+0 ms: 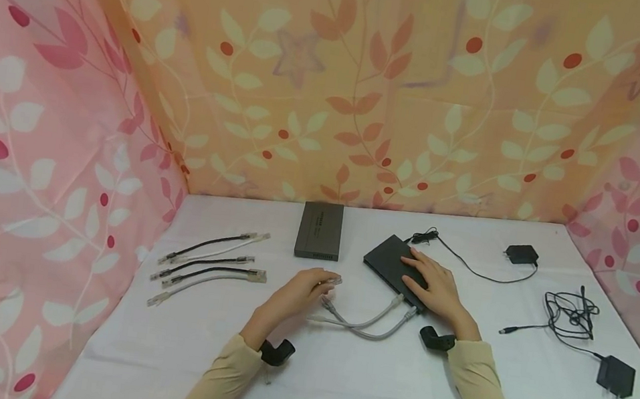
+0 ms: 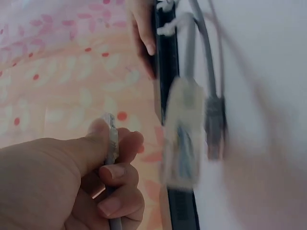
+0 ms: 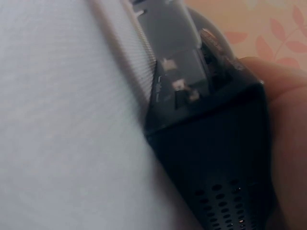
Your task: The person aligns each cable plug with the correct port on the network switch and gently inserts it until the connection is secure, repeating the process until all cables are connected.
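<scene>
Between the thumb and fingers of my left hand [image 1: 303,290] is the clear plug [image 2: 112,136] of a grey network cable [image 2: 115,223], pointing away from the palm. My right hand [image 1: 436,285] rests on top of a black network switch [image 1: 387,261], fingers spread over its lid. Two grey network cables [image 1: 381,335] are plugged into the switch's near edge, and their free ends lie toward my left hand. One clear plug [image 2: 182,139] hangs large and blurred in the left wrist view, beside a grey-booted plug [image 2: 216,127]. A cabled port [image 3: 187,88] shows in the right wrist view.
A second, grey-brown switch [image 1: 319,230] lies at the back. Several short black and white network cables [image 1: 208,266] lie at the left. Two power adapters, one at the back right [image 1: 522,254] and one nearer [image 1: 616,376], trail black cords. Patterned cloth [image 1: 334,93] encloses the table.
</scene>
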The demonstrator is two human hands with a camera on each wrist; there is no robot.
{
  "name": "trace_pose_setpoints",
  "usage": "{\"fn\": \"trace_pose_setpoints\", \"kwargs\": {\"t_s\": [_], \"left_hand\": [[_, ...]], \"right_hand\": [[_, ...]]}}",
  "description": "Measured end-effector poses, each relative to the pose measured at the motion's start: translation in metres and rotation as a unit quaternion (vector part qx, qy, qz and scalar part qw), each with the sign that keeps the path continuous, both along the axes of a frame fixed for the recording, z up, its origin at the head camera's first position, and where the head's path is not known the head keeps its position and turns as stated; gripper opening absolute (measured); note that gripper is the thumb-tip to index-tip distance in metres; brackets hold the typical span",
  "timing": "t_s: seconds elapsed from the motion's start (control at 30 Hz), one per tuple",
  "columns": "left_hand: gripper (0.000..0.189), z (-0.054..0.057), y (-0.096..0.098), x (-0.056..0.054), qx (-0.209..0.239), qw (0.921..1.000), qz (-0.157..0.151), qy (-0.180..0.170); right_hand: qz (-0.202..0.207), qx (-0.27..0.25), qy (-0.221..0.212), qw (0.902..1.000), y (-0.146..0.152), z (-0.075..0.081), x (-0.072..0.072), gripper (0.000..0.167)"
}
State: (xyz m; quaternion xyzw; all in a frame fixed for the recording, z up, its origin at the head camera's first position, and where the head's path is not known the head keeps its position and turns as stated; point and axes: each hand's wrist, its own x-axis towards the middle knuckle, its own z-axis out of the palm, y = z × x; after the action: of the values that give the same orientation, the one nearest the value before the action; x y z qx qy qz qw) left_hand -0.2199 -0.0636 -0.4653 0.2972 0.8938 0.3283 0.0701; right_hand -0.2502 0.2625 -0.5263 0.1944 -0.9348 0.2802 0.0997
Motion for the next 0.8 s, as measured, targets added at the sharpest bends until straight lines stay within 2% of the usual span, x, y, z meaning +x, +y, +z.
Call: {"fn": "trace_pose_setpoints", "kwargs": {"t_s": [0.23,0.43,0.57,0.73,0.8], "left_hand": [[0.035,0.001,0.029,-0.001,0.023,0.9991,0.008,-0.036],[0.03,0.002,0.048,-0.002,0.052,0.9968,0.03,-0.052],[0.025,-0.003,0.057,-0.006,0.067,0.9947,0.042,-0.066],[0.019,-0.011,0.062,-0.01,0.061,0.9934,0.047,-0.085],[0.017,-0.011,0.061,-0.011,0.054,0.9931,0.043,-0.095]], "right_hand": [[-0.001,-0.002,0.0,1.0,0.0,0.0,0.0,0.049],[-0.006,0.004,-0.001,1.0,-0.001,-0.001,0.0,0.049],[-0.007,0.003,0.0,1.0,-0.001,0.0,0.0,0.049],[-0.007,-0.001,-0.002,1.0,-0.001,0.001,0.0,0.049],[-0.005,0.001,-0.001,1.0,-0.001,0.0,0.0,0.049]]}}
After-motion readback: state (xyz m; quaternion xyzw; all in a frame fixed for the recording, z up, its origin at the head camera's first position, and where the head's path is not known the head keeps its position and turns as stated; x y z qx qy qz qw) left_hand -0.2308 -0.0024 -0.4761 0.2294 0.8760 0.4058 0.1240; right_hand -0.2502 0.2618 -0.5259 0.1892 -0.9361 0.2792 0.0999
